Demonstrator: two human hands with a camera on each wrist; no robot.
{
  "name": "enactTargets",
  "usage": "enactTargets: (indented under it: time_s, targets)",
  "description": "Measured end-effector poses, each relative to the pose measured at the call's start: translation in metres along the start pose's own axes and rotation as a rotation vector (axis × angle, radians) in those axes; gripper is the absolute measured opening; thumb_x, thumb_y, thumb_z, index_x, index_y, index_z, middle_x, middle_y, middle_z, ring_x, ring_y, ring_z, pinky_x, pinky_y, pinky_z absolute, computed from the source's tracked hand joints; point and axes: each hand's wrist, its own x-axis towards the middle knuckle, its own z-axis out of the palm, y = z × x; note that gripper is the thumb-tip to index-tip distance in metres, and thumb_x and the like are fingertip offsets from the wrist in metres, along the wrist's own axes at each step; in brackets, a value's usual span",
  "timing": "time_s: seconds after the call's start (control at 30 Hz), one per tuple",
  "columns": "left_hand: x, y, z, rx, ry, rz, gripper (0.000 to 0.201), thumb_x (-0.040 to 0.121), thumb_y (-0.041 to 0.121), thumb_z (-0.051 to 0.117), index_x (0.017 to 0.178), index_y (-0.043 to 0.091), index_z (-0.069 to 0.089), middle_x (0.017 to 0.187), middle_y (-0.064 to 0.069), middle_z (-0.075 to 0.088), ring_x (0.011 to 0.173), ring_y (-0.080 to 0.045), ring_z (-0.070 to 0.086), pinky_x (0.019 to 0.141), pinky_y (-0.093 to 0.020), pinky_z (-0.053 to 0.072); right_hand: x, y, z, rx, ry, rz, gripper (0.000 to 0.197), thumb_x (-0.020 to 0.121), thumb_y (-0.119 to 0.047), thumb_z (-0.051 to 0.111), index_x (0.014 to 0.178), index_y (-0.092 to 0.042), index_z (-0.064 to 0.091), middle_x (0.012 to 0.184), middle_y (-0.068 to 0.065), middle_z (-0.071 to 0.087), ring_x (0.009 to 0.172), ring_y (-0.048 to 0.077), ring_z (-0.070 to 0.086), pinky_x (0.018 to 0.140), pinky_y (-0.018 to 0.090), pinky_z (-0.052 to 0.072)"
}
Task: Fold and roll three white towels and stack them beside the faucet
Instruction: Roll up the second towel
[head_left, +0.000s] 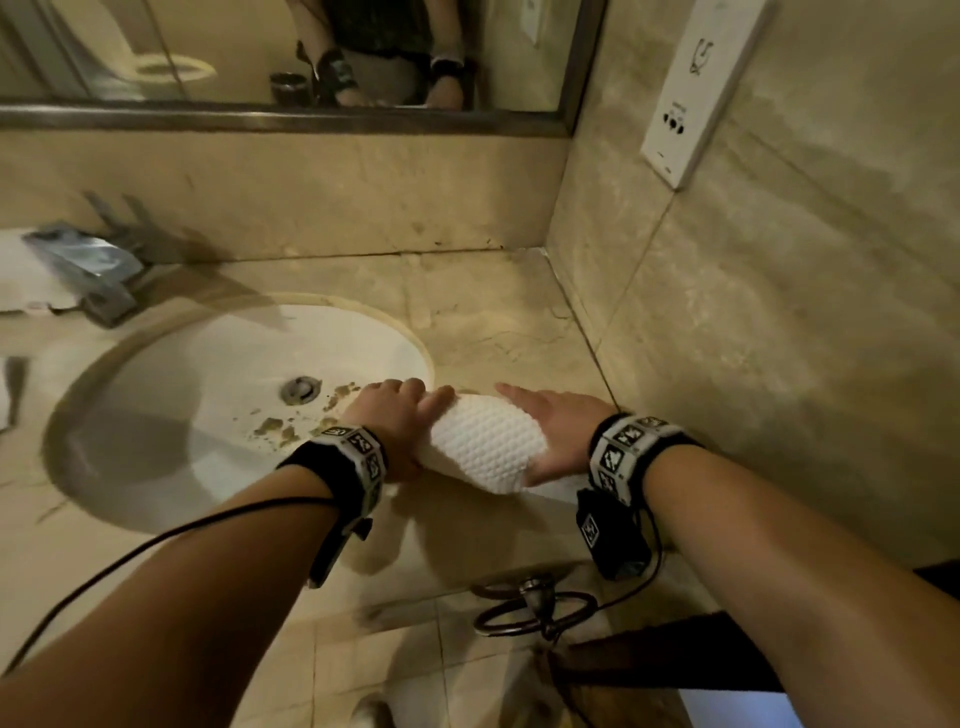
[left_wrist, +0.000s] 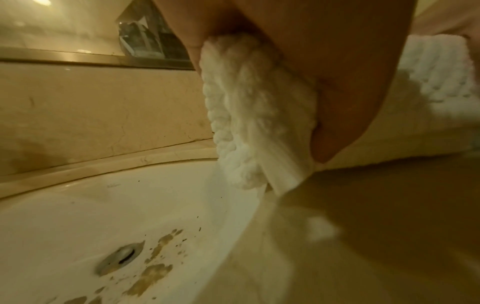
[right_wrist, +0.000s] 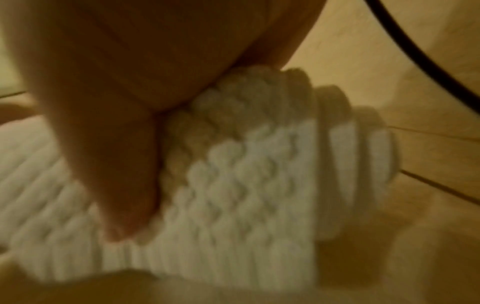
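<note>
A white waffle-textured towel (head_left: 488, 441), rolled into a thick cylinder, lies on the beige marble counter (head_left: 493, 322) just right of the sink (head_left: 171, 374). My left hand (head_left: 397, 410) grips the roll's left end, with fingers curled over the top. In the left wrist view that end (left_wrist: 254, 115) shows its spiral layers between thumb and fingers. My right hand (head_left: 545, 423) lies against the right part of the roll with fingers straight. The right wrist view shows the roll (right_wrist: 246, 174) under the palm and the thumb (right_wrist: 124, 164) pressed on it. The chrome faucet (head_left: 88, 265) stands far left.
Brown stains surround the drain (head_left: 300, 388) in the sink. Something white (head_left: 21, 275) lies left of the faucet, cut off by the frame. The tiled wall with a white socket plate (head_left: 691, 104) closes the right side. A metal ring (head_left: 530, 608) hangs below the counter's front edge.
</note>
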Motion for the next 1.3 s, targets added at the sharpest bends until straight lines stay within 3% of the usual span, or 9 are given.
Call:
enactTargets:
  time_s: [0.1,0.17,0.27,0.37,0.53,0.77,0.93,1.2,1.3]
  targets:
    - [0.005,-0.002,-0.009,-0.013,-0.050,0.007,0.101,0.070,0.046,0.073,0.147,0.030,0.009,0.138,-0.006,0.040,0.123,-0.027,0.045,0.104,-0.038,0.040,-0.008,-0.005,0.010,-0.068,0.036,0.058,0.129,0.062,-0.065,0.072,0.145,-0.038,-0.024,0.158,0.008,0.008,0.144,0.026,0.019,0.117,0.039,0.019]
    - [0.004,-0.001,-0.010,-0.007,-0.056,0.008,0.100,0.072,0.045,0.073,0.147,0.030,0.009,0.138,-0.006,0.039,0.123,-0.027,0.044,0.102,-0.037,0.040,-0.010,-0.009,0.015,-0.085,0.062,0.083,0.126,0.065,-0.065,0.070,0.144,-0.037,-0.024,0.155,0.011,0.019,0.139,0.028,0.029,0.113,0.040,0.027]
    - [0.000,-0.003,-0.004,0.010,-0.043,0.022,0.102,0.072,0.051,0.072,0.148,0.030,0.007,0.142,-0.007,0.033,0.127,-0.028,0.039,0.106,-0.039,0.035,-0.012,-0.016,0.020,-0.072,0.117,0.099,0.110,0.071,-0.062,0.064,0.149,-0.035,-0.009,0.140,0.009,0.042,0.124,0.028,0.047,0.102,0.039,0.041]
    - [-0.005,-0.009,0.001,-0.063,-0.058,0.018,0.101,0.071,0.061,0.066,0.147,0.036,0.006,0.146,-0.004,0.032,0.131,-0.028,0.036,0.110,-0.041,0.030,-0.014,-0.025,0.019,-0.065,0.142,0.117,0.100,0.070,-0.061,0.064,0.147,-0.035,0.007,0.135,0.005,0.048,0.118,0.026,0.052,0.097,0.039,0.045]
    - [-0.013,-0.035,-0.007,-0.085,-0.141,-0.009,0.107,0.059,0.062,0.072,0.145,0.036,0.015,0.128,-0.005,0.054,0.118,-0.028,0.048,0.102,-0.040,0.041,-0.014,-0.058,0.009,-0.088,0.150,0.093,0.097,0.065,-0.067,0.064,0.143,-0.035,0.015,0.131,0.002,0.051,0.113,0.024,0.055,0.094,0.038,0.047]
    - [-0.061,-0.096,-0.012,-0.171,-0.046,-0.093,0.092,0.064,0.047,0.070,0.140,0.038,0.019,0.131,-0.002,0.044,0.121,-0.026,0.048,0.100,-0.041,0.044,-0.002,-0.121,-0.029,-0.118,0.298,0.022,0.091,0.064,-0.069,0.063,0.138,-0.035,0.024,0.124,-0.001,0.058,0.105,0.023,0.061,0.084,0.034,0.051]
    - [-0.111,-0.142,-0.027,-0.060,-0.005,-0.157,0.095,0.061,0.051,0.072,0.140,0.035,0.021,0.128,-0.005,0.048,0.113,-0.029,0.054,0.096,-0.042,0.045,0.010,-0.177,-0.053,-0.141,0.348,-0.066,0.091,0.062,-0.065,0.065,0.138,-0.036,0.024,0.125,-0.003,0.057,0.105,0.022,0.060,0.085,0.034,0.050]
    - [-0.189,-0.186,-0.053,0.061,0.036,-0.380,0.096,0.062,0.053,0.071,0.141,0.032,0.022,0.125,-0.006,0.050,0.100,-0.030,0.060,0.083,-0.038,0.053,0.019,-0.250,-0.085,-0.177,0.442,-0.246,0.088,0.066,-0.051,0.067,0.141,-0.034,0.023,0.130,-0.002,0.053,0.111,0.023,0.057,0.082,0.032,0.047]
    - [-0.212,-0.200,-0.056,0.111,0.047,-0.458,0.098,0.062,0.052,0.072,0.142,0.032,0.021,0.127,-0.005,0.049,0.104,-0.030,0.059,0.081,-0.035,0.050,0.024,-0.275,-0.093,-0.170,0.478,-0.294,0.087,0.066,-0.051,0.067,0.139,-0.034,0.023,0.129,-0.002,0.054,0.111,0.023,0.057,0.085,0.034,0.048]
